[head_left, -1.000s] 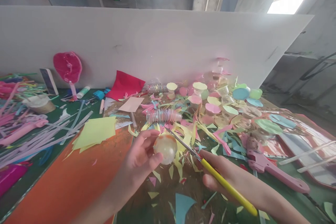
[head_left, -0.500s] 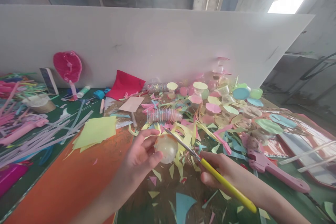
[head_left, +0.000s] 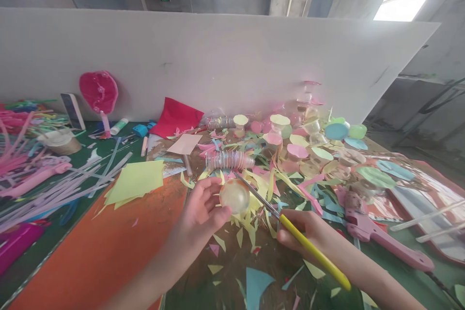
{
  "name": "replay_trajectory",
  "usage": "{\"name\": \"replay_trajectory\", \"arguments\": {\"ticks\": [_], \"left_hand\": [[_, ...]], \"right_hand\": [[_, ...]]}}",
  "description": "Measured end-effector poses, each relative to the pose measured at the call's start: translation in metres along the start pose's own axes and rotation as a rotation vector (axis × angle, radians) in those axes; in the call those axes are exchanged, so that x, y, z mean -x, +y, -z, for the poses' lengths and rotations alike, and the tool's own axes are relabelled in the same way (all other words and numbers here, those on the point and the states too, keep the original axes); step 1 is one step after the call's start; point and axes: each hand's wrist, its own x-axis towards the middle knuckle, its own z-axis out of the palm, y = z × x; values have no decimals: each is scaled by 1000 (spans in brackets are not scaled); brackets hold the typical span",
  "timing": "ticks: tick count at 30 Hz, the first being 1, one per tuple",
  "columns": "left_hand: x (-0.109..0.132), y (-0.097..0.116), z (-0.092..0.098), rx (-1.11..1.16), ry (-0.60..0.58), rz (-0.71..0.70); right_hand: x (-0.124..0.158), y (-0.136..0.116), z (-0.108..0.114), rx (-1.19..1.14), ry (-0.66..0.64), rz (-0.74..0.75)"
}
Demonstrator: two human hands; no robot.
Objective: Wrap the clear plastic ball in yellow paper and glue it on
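Showing between hands [head_left: 203,213] — clear cup [head_left: 235,197]

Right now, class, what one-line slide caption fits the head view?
Left hand holding a clear cup, right hand a yellow-handled tool, over paper scraps.

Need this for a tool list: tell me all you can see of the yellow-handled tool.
The yellow-handled tool has a long, plastic-looking handle and a narrow, metallic-looking front part tapering to a tip. The right hand grips it near where they meet. It slants, tip to the picture's upper left, handle end to the lower right. The front part runs beside the round translucent piece in the left hand; whether they touch is unclear.
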Motion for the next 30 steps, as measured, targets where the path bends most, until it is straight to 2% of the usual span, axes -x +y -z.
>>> {"name": "replay_trajectory", "arguments": {"ticks": [4, 9, 16, 24, 30], "left_hand": [[2, 5, -2, 1, 35, 25], [-1, 9, -2, -5, 134, 42], [-1, 3, -2, 59, 1, 8], [0, 5, -3, 61, 1, 9], [-1, 0, 1, 69, -60, 29]], "right_hand": [[-2, -1, 0, 13, 7, 12], [-1, 3, 0, 45, 63, 46], [9, -1, 4, 83, -51, 48], [10, 1, 7, 49, -83, 74], [10, 0, 7, 44, -83, 50]]}}
